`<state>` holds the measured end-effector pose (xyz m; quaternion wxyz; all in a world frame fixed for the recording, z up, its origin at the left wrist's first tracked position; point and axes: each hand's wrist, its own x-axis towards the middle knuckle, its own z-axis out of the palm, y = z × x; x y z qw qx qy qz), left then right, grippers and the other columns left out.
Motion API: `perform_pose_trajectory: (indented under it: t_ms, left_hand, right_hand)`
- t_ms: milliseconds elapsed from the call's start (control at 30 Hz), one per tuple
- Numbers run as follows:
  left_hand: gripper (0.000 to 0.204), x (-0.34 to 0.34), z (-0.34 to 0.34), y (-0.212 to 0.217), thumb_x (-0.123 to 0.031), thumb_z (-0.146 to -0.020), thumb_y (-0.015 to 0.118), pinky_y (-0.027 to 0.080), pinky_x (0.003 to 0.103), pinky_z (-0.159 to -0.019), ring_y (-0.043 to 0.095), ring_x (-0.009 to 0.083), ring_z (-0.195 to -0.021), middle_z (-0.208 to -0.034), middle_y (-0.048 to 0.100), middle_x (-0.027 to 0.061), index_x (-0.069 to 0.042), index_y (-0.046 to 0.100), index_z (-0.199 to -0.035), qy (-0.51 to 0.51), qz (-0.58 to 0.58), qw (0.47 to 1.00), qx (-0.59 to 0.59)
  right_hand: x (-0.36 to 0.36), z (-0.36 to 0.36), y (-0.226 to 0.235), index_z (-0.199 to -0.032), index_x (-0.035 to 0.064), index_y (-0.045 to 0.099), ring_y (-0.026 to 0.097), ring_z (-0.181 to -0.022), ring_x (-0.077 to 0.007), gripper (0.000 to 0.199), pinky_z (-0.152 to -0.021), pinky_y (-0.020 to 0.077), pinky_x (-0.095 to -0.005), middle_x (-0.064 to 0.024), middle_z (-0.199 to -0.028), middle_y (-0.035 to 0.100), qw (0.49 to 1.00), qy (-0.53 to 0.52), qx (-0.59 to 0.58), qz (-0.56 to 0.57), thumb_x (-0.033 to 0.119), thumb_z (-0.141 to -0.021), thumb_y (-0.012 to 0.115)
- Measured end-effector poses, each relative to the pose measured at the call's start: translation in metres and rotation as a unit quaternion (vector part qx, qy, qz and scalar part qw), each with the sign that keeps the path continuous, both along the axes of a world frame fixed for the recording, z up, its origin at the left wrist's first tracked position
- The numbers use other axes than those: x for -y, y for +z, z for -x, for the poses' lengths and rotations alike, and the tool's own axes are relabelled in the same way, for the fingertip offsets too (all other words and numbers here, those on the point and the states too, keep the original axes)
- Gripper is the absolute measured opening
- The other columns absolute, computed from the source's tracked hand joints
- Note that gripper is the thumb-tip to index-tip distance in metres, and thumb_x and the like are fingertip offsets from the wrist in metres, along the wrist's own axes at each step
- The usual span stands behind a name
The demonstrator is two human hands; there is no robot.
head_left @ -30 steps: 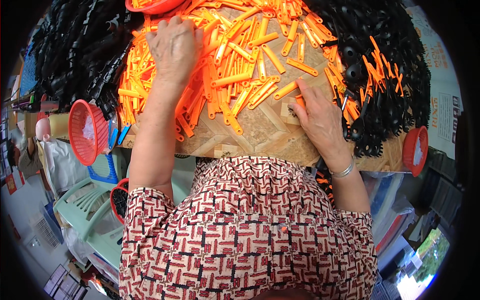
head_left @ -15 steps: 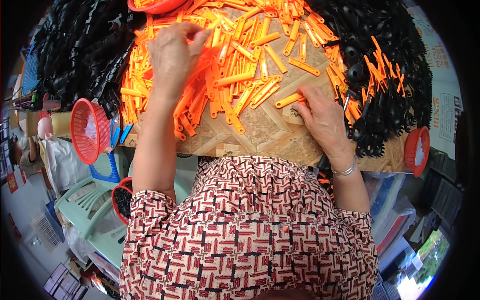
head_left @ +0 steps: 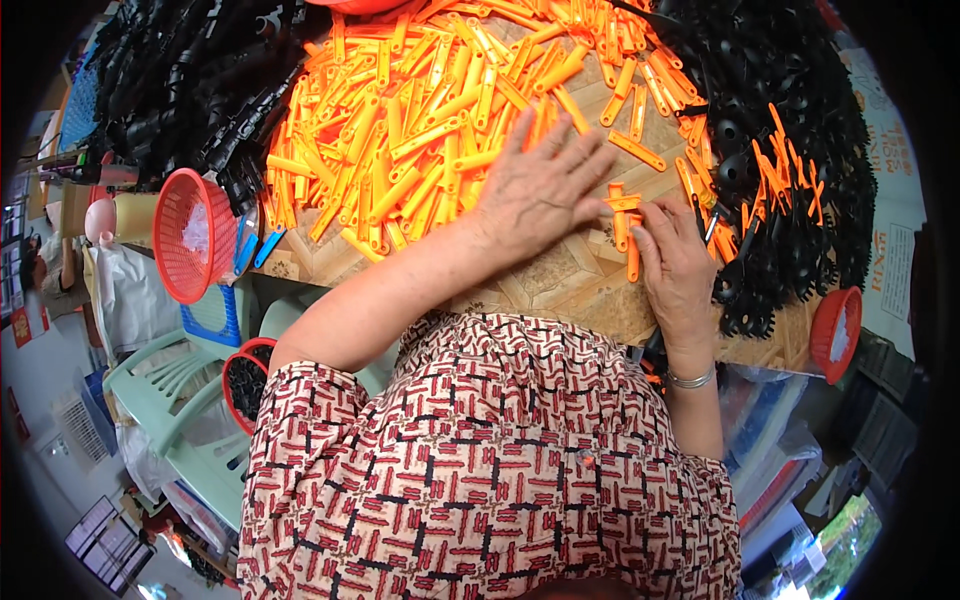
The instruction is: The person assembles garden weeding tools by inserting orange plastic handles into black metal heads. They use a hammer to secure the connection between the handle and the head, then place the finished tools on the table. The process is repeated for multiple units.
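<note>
— Hundreds of orange plastic strips [head_left: 420, 130] lay heaped on the table [head_left: 560, 290], as far as we could count, and most of that heap sat loose, just beyond the left hand [head_left: 540, 195].

— And the hands themselves?

— We saw the left hand spread wide and flat, palm down, its fingers resting on the near edge of the orange heap and holding nothing. The right hand [head_left: 675, 265], just beside the left hand on its right, was narrowed to a pinch on a couple of orange strips [head_left: 628, 235] stood side by side on the bare wood.

— How much looked finished?

— We judged it was little. To the right of the left hand, past the right one, black plastic pieces [head_left: 790, 170] had a few orange strips fitted among them. Far to the left of that hand lay a second pile of black parts [head_left: 190, 80] with no orange in it, and a red basket [head_left: 190, 235] near the table's edge. We judged that the bulk remained.
</note>
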<state>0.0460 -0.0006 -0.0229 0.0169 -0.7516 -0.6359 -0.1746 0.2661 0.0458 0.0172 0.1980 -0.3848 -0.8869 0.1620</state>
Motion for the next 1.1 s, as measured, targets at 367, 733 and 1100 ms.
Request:
perform_pose_trajectory:
  t_ms: [367,733,1100]
  left_hand:
    - [0.057,-0.027,0.084,-0.004,-0.055,-0.099,0.058,0.025,0.057,-0.12,0.047,0.0303,-0.143,-0.144,0.062,0.0065,-0.023,0.058,-0.147,0.205,-0.058,0.969,-0.129]
    - [0.039,0.008,-0.02,0.03,-0.018,-0.089,0.075,0.045,0.046,-0.099,0.057,0.0325,-0.121,-0.121,0.065,0.0092,-0.016,0.068,-0.128,-0.061,-0.029,0.994,0.091]
    - [0.029,0.026,0.048,0.025,-0.012,-0.087,0.076,0.046,0.044,-0.102,0.058,0.0323,-0.121,-0.125,0.064,0.0099,-0.011,0.072,-0.116,0.087,-0.073,0.992,0.051]
  right_hand:
    - [-0.003,-0.004,-0.008,-0.115,0.0054,0.069,0.069,-0.09,-0.0306,0.023,-0.078,0.0542,-0.0391,-0.0107,-0.111,0.067,0.998,0.0,0.004,-0.059,0.011,-0.093,0.072]
    - [0.001,-0.029,0.005,-0.109,0.0071,0.069,0.069,-0.078,-0.0322,0.017,-0.067,0.0561,-0.0421,-0.0094,-0.093,0.067,0.998,-0.035,0.008,-0.043,0.009,-0.092,0.069]
    - [0.009,-0.012,-0.002,-0.111,0.0033,0.07,0.071,-0.092,-0.0326,0.019,-0.078,0.0571,-0.0399,-0.0133,-0.103,0.069,0.992,-0.012,-0.087,0.089,0.012,-0.093,0.071]
